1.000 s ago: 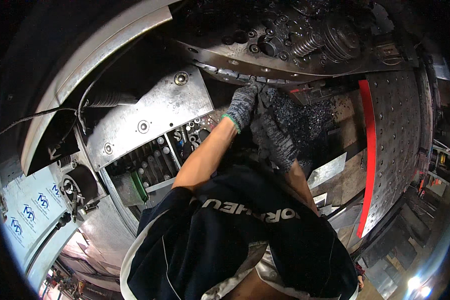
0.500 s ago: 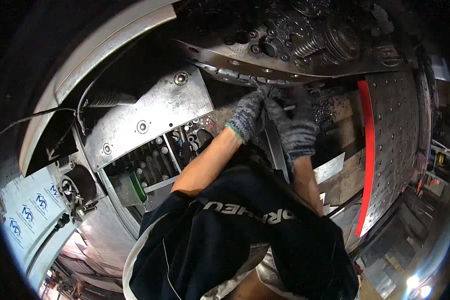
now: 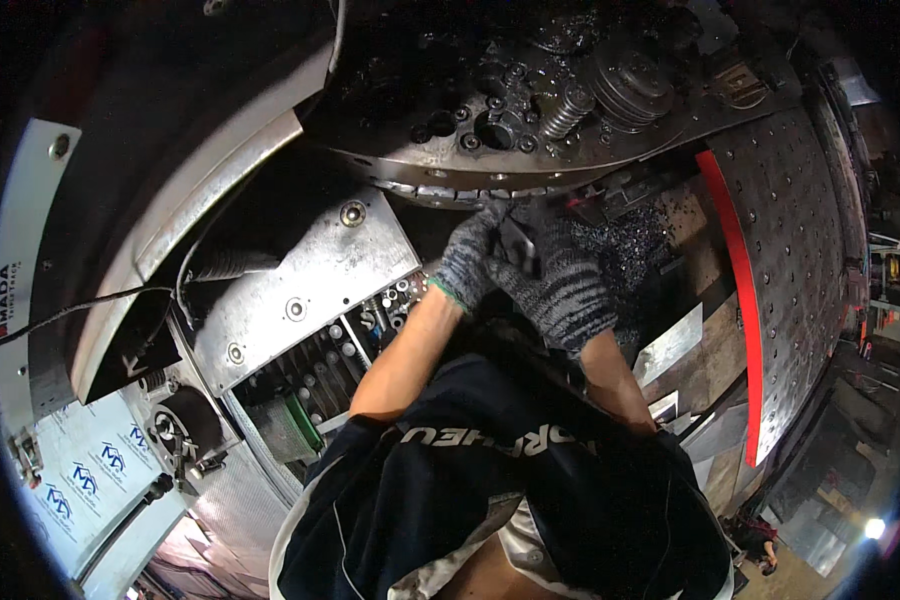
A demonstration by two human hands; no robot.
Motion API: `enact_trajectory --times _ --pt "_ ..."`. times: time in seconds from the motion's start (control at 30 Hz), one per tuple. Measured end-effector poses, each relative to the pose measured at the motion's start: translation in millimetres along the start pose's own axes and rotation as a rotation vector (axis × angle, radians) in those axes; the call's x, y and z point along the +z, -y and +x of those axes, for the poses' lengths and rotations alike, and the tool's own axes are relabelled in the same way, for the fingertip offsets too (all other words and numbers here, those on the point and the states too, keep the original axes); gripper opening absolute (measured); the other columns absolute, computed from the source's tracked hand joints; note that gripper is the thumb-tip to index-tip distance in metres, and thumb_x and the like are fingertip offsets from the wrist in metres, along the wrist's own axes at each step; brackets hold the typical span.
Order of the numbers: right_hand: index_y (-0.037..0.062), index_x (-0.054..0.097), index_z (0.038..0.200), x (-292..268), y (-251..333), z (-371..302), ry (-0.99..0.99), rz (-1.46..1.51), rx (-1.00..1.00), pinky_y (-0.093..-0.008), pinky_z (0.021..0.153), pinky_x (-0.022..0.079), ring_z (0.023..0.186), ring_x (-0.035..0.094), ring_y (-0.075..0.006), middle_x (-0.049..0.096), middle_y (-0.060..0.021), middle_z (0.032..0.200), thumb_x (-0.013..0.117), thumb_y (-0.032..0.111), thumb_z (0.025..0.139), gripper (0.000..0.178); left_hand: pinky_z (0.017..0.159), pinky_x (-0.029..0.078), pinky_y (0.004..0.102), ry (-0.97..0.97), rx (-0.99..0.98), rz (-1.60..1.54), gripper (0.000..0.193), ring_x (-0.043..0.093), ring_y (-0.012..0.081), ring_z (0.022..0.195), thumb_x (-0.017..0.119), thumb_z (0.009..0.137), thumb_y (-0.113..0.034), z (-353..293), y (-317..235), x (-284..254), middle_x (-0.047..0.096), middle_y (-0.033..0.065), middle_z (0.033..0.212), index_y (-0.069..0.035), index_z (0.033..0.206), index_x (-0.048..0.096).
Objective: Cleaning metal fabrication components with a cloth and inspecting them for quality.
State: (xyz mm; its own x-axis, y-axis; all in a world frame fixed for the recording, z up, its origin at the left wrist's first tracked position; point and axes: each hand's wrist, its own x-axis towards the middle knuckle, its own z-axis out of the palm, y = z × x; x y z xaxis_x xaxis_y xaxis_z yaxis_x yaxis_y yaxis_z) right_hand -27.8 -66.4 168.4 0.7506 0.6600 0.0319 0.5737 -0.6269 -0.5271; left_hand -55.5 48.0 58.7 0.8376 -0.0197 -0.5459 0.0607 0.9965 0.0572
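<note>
Both my hands wear grey knitted work gloves and come together just below the curved rim of a round steel machine turret (image 3: 540,180). My left hand (image 3: 467,258) is closed, its fingertips up by the row of metal clamps along the rim. My right hand (image 3: 562,285) is bent inward beside it, with fingers curled. A small grey piece with a shiny face (image 3: 518,238) shows between the two hands, seemingly in the right hand's fingers. Its kind is not clear. What the left fingertips grip is hidden in shadow and by the glove.
On the left lies a steel plate (image 3: 305,285) with round inserts, above a tray of metal pins and small parts (image 3: 320,375). Metal chips (image 3: 635,245) are piled to the right. Beyond them stands a perforated table (image 3: 785,260) with a red edge strip (image 3: 735,290).
My view has shifted, so the turret sits lower in the picture. My right hand has turned inward, closer to my left; the short metal pin seen by its fingers no longer shows there.
</note>
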Motion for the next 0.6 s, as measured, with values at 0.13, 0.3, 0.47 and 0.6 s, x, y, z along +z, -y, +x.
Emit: enact_trajectory --times 0.13,0.3,0.47,0.6 --pt "0.0098 0.060 0.122 14 -21 10 -0.014 -0.086 -0.230 -0.0416 0.091 0.050 0.103 0.063 -0.0349 0.063 -0.0182 0.118 0.053 0.025 0.093 0.034 0.080 0.054 0.0314 0.056 0.055 0.002 0.023 0.064 0.0174 0.090 0.054 0.096 -0.024 -6 6 3 0.068 0.0058 0.104 -0.008 0.110 0.063" --pt "0.0087 0.043 0.137 -5 2 18 0.208 -0.181 -0.155 -0.0517 0.113 0.025 0.131 0.039 -0.0391 0.041 -0.0244 0.141 0.070 0.045 0.073 0.078 0.097 0.047 0.0364 0.321 0.179 0.317 0.032 0.059 0.0240 0.108 0.048 0.098 -0.024 4 -12 -18 0.062 0.0118 0.121 -0.005 0.121 0.059" --pt "0.0089 0.045 0.137 6 -34 1 0.096 0.211 0.235 -0.0489 0.108 0.034 0.124 0.047 -0.0422 0.050 -0.0254 0.134 0.046 0.075 0.081 0.087 0.097 0.050 0.0355 0.254 0.132 0.292 0.040 0.058 0.0231 0.112 0.046 0.099 -0.030 -7 9 -1 0.060 0.0115 0.124 -0.005 0.130 0.052" --pt "0.0132 0.063 0.116 49 -37 8 -0.244 0.188 -0.171 -0.0469 0.091 0.047 0.102 0.059 -0.0378 0.063 -0.0183 0.112 0.052 0.039 0.090 0.038 0.107 0.039 0.0413 0.398 0.088 0.384 0.050 0.051 0.0285 0.122 0.033 0.101 -0.039 20 -9 -43 0.052 0.0128 0.135 -0.004 0.135 0.046"
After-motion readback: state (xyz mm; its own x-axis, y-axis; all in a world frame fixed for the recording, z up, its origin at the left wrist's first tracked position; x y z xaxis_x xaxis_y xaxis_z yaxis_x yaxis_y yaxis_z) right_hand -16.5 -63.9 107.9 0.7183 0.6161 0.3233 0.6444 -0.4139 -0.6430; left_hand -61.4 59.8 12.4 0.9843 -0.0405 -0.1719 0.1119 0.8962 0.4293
